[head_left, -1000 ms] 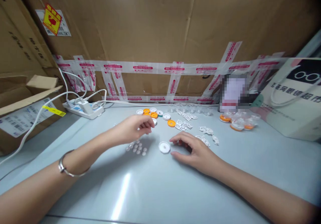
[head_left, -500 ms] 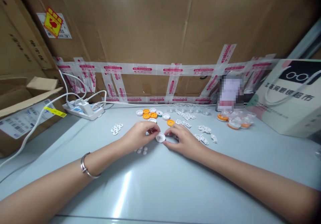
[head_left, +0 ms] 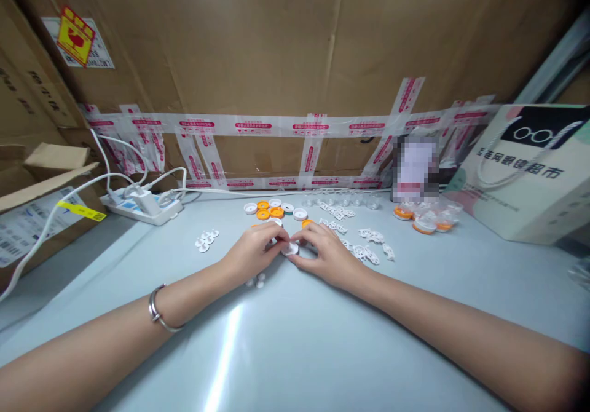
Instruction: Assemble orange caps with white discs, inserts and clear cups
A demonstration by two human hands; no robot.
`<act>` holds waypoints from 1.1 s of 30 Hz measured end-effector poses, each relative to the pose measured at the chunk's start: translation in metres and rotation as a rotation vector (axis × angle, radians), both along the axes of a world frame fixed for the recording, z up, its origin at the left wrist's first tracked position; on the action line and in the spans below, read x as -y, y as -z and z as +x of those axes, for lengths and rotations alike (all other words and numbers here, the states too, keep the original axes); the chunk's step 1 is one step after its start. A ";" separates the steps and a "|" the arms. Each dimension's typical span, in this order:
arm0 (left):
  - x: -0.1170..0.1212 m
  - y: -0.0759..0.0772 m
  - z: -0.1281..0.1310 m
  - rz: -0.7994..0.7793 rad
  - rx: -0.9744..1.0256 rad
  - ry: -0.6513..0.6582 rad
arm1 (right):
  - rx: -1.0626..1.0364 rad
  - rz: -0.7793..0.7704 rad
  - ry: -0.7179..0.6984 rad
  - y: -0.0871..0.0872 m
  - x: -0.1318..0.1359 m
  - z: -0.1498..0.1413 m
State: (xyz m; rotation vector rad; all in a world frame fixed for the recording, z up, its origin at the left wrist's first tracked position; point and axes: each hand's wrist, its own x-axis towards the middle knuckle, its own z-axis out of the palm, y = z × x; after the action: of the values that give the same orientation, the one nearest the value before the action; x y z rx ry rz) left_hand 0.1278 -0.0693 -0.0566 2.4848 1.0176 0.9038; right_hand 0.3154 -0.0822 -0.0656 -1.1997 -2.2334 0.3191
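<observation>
Between my two hands a small round white cap (head_left: 290, 250) rests low over the table, its hollow side up. My right hand (head_left: 328, 251) grips its right side between thumb and fingers. At the cap's left edge, the thumb and fingertips of my left hand (head_left: 258, 247) are pinched together; what they hold is hidden. Small white stemmed discs (head_left: 205, 240) lie left of my left hand, and more white pieces (head_left: 260, 280) sit below it. Behind my hands are white caps (head_left: 300, 214) and orange caps (head_left: 276, 212). Flat white openwork pieces (head_left: 365, 253) lie right of my right hand.
Clear plastic domes (head_left: 345, 199) line the back. At right stand orange-based clear-topped containers (head_left: 426, 222), a blurred-out upright object (head_left: 415, 169) and a paper bag (head_left: 520, 178). A power strip (head_left: 142, 206) with cables and an open carton (head_left: 41, 221) are at left.
The view has shifted slightly. My right fingers have closed in over the white cap, and both hands are nearer each other, covering more of it.
</observation>
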 end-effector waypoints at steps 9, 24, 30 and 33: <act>-0.002 0.003 0.000 0.080 -0.072 0.051 | -0.009 -0.015 -0.038 -0.001 0.000 0.000; 0.001 -0.014 -0.012 0.146 -0.175 0.155 | -0.162 -0.021 -0.112 -0.006 0.003 0.010; -0.002 -0.015 -0.016 0.153 -0.282 0.184 | -0.203 0.010 -0.238 -0.003 0.001 0.012; -0.001 -0.010 -0.016 0.148 -0.290 0.169 | -0.202 0.009 -0.250 0.000 0.000 0.012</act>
State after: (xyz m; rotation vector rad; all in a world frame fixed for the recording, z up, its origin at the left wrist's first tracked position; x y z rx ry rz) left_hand 0.1121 -0.0678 -0.0465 2.8366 0.8322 0.5985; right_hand 0.3277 -0.0826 -0.0658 -0.8421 -2.2030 0.5044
